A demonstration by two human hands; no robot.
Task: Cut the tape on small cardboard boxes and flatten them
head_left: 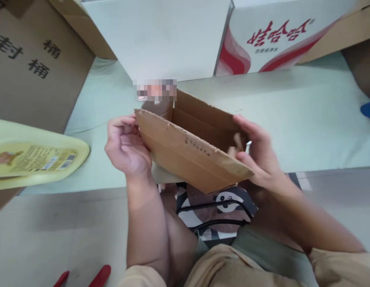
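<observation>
I hold a small brown cardboard box (190,153) up in front of me, its open side facing away, over the near edge of a pale green table (307,119). My left hand (126,145) has its fingers curled round the box's left end. At the right end, my right hand (258,153) grips the box, with fingers reaching inside the opening. A blurred label sits at the box's far top corner.
A large brown carton with black characters (32,67) stands at the left, a white carton (161,36) and a red-and-white printed carton (280,36) at the back. A yellow bottle (35,157) lies at the left. Red handles (95,277) show on the floor.
</observation>
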